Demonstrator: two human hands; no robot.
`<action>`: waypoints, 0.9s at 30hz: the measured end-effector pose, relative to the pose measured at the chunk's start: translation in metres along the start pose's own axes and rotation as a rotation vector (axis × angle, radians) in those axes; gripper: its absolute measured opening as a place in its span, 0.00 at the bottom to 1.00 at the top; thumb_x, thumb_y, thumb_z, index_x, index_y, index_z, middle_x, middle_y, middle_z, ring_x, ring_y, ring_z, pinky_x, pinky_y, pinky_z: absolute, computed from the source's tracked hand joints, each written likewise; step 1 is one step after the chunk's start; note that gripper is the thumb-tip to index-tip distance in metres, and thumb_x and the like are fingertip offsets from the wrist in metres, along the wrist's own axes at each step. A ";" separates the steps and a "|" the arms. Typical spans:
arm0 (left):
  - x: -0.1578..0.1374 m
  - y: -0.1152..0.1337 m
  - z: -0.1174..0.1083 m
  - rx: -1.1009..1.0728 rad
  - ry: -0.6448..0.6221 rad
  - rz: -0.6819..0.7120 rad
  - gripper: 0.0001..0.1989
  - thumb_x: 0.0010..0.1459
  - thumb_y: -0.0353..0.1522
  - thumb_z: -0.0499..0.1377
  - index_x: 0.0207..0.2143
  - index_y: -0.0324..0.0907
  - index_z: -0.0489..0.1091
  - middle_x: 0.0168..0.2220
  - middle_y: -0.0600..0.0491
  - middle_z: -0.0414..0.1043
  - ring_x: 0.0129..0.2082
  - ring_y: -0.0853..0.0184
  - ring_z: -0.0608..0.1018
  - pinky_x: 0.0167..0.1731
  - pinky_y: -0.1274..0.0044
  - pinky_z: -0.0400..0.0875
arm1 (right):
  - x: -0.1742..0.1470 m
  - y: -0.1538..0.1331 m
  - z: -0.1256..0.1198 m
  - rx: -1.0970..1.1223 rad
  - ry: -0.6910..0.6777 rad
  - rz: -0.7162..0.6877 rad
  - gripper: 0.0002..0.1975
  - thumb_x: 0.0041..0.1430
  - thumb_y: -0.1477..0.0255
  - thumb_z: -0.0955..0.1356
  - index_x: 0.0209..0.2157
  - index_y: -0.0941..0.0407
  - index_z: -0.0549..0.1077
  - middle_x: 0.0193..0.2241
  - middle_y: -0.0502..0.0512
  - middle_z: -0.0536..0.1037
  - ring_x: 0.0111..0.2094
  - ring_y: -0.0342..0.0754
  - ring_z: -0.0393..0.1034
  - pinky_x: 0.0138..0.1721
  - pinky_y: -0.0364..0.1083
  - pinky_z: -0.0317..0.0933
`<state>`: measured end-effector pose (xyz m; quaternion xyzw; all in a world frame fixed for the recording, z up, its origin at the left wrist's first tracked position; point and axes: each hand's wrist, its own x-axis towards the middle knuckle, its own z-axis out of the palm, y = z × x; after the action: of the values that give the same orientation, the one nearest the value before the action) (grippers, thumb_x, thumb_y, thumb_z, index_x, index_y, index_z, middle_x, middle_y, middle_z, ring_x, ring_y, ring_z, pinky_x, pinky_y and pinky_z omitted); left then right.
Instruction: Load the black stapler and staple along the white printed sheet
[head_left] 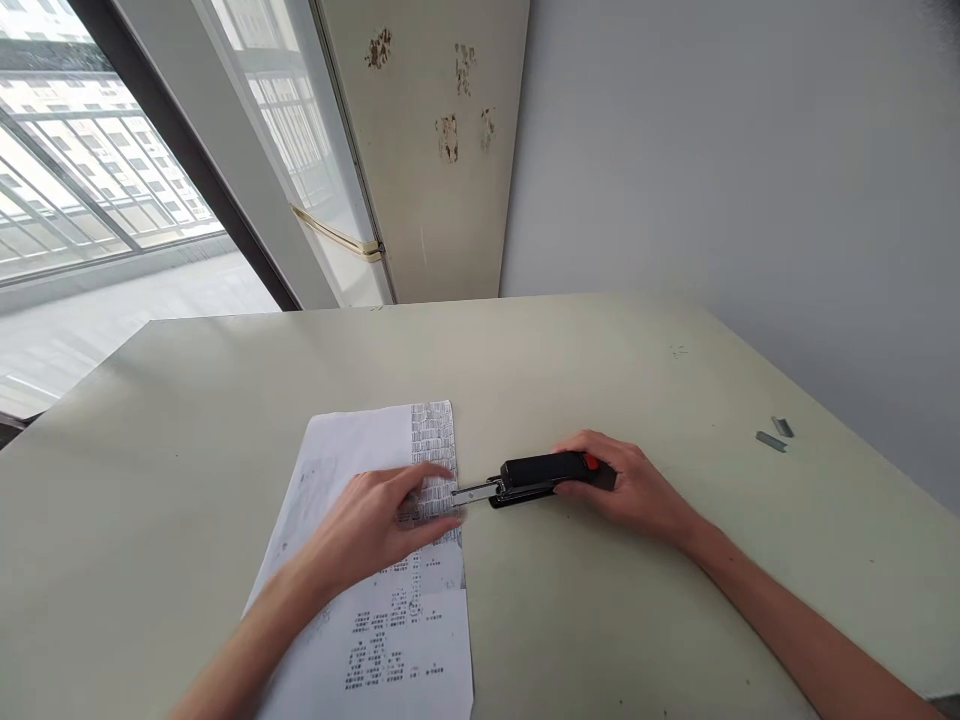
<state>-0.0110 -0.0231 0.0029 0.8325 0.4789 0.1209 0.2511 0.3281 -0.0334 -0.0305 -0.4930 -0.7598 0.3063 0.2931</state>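
A black stapler [544, 472] with a red button lies along the table, its metal staple tray [476, 492] sticking out of the front toward the left. My right hand [611, 475] is closed around its rear end. Close to the tray's tip is my left hand [401, 510], thumb and fingers spread apart on either side of it; I cannot tell whether a fingertip touches the metal. Beneath the left hand lie sheets of paper [356, 440], with printed text and a band of dense marks along the right edge. The hand and forearm hide part of the sheets.
Two small strips of staples [771, 441] lie at the right of the pale table [600, 370]. A few loose staples [679, 351] are farther back. Behind the table stand a fridge [442, 220] and a grey wall [712, 150], with a window [90, 170] at the left.
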 end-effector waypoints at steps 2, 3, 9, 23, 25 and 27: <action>0.000 0.002 -0.004 -0.027 -0.022 -0.063 0.26 0.61 0.53 0.64 0.54 0.48 0.73 0.25 0.60 0.64 0.24 0.68 0.64 0.27 0.76 0.60 | 0.000 0.001 0.000 -0.002 0.003 -0.007 0.14 0.67 0.55 0.71 0.47 0.48 0.77 0.43 0.53 0.82 0.39 0.51 0.74 0.40 0.48 0.68; 0.001 0.003 -0.006 -0.059 -0.016 -0.093 0.28 0.60 0.53 0.64 0.55 0.48 0.70 0.25 0.61 0.60 0.24 0.68 0.63 0.27 0.76 0.59 | -0.001 0.001 0.000 -0.003 0.004 -0.006 0.14 0.67 0.55 0.71 0.47 0.48 0.77 0.43 0.53 0.82 0.39 0.51 0.74 0.40 0.48 0.67; 0.002 0.014 -0.011 -0.459 -0.014 -0.234 0.25 0.70 0.53 0.50 0.55 0.46 0.70 0.26 0.60 0.52 0.24 0.68 0.58 0.24 0.76 0.57 | -0.001 0.000 0.000 -0.006 0.009 0.007 0.15 0.67 0.54 0.71 0.47 0.49 0.78 0.42 0.54 0.82 0.39 0.52 0.73 0.40 0.49 0.68; -0.002 0.013 -0.021 -0.761 -0.017 -0.247 0.27 0.69 0.48 0.57 0.64 0.46 0.73 0.30 0.51 0.73 0.32 0.64 0.72 0.40 0.68 0.73 | -0.003 -0.006 -0.002 -0.010 0.035 0.010 0.16 0.67 0.53 0.70 0.45 0.49 0.77 0.38 0.53 0.81 0.37 0.51 0.72 0.39 0.49 0.67; -0.004 0.013 -0.020 -0.774 -0.007 -0.284 0.27 0.69 0.50 0.58 0.61 0.44 0.75 0.30 0.50 0.76 0.28 0.66 0.70 0.39 0.68 0.73 | -0.004 -0.005 -0.002 -0.012 0.036 0.012 0.16 0.67 0.53 0.70 0.45 0.49 0.77 0.38 0.53 0.81 0.37 0.51 0.72 0.39 0.49 0.66; -0.007 0.012 -0.020 -0.773 -0.021 -0.308 0.26 0.69 0.53 0.56 0.52 0.42 0.79 0.28 0.51 0.74 0.25 0.68 0.66 0.39 0.67 0.73 | -0.004 -0.005 -0.002 -0.008 0.031 0.013 0.16 0.67 0.53 0.70 0.46 0.49 0.77 0.39 0.53 0.81 0.37 0.51 0.72 0.40 0.49 0.67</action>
<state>-0.0141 -0.0278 0.0268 0.5967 0.5144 0.2444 0.5654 0.3281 -0.0384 -0.0261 -0.5036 -0.7533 0.2975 0.3006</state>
